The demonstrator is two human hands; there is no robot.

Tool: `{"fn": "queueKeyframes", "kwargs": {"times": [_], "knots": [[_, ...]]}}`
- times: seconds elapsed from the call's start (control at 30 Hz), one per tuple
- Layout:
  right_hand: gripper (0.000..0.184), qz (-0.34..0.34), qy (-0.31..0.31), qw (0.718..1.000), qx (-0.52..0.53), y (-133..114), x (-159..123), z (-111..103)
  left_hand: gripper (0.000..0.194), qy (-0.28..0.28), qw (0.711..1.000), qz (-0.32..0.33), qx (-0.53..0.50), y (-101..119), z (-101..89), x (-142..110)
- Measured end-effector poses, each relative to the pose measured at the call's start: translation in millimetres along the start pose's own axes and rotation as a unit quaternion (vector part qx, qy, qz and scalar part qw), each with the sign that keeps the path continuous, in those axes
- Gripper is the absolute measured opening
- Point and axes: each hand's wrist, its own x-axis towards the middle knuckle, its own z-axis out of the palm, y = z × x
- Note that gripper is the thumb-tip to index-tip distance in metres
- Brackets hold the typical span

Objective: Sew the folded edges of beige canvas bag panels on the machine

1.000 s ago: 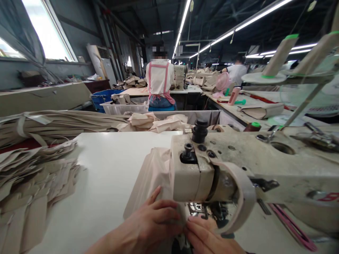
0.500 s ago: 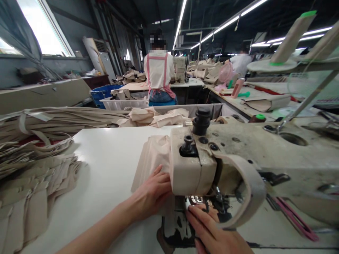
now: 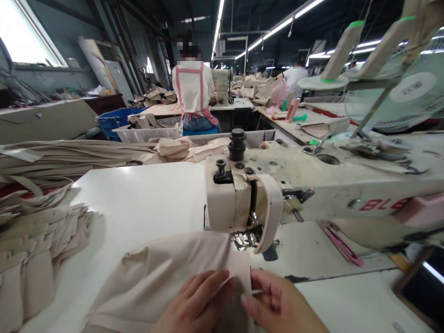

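Note:
A beige fabric piece (image 3: 152,277) lies on the white table in front of the sewing machine (image 3: 312,185), its far right corner reaching toward the presser foot (image 3: 243,239). My left hand (image 3: 197,303) rests on the fabric with fingers stretched forward, pressing it flat. At the fabric's right edge, my right hand (image 3: 277,303) pinches that edge between thumb and fingers.
Stacks of cut beige pieces (image 3: 31,249) crowd the table's left side, with long strips (image 3: 69,157) behind. A pink tool (image 3: 342,243) lies under the machine arm. Thread cones (image 3: 342,46) stand at the right. A person in a pink apron (image 3: 192,92) works ahead.
The fabric has come out from behind the machine head toward me and now lies in front of it. Both hands drew back from the needle area to the near edge.

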Motion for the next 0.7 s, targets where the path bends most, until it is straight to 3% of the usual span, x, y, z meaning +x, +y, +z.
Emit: {"fn": "queueKeyframes", "kwargs": {"times": [0.1, 0.2, 0.37, 0.6, 0.7], "knots": [[0.03, 0.009, 0.032, 0.999, 0.041, -10, 19, -2, 0.035, -0.017, 0.992, 0.004, -0.125, -2, -8.8, 14], [0.024, 0.034, 0.039, 0.998, 0.04, -8, 29, -5, 0.032, -0.018, 0.975, -0.071, -0.207, 0, -20.4, 39], [0.027, 0.033, 0.049, 0.996, 0.06, -5, 26, -3, 0.02, -0.032, 0.958, -0.14, -0.248, -2, -15.9, 78], [0.037, 0.059, 0.056, 0.974, 0.21, -27, 8, 4, 0.014, 0.017, 0.941, -0.174, -0.291, -4, -2.7, 77], [0.035, 0.041, 0.079, 0.98, 0.18, -29, 10, 1, 0.011, 0.02, 0.939, -0.208, -0.272, -1, -2.8, 75]]}}
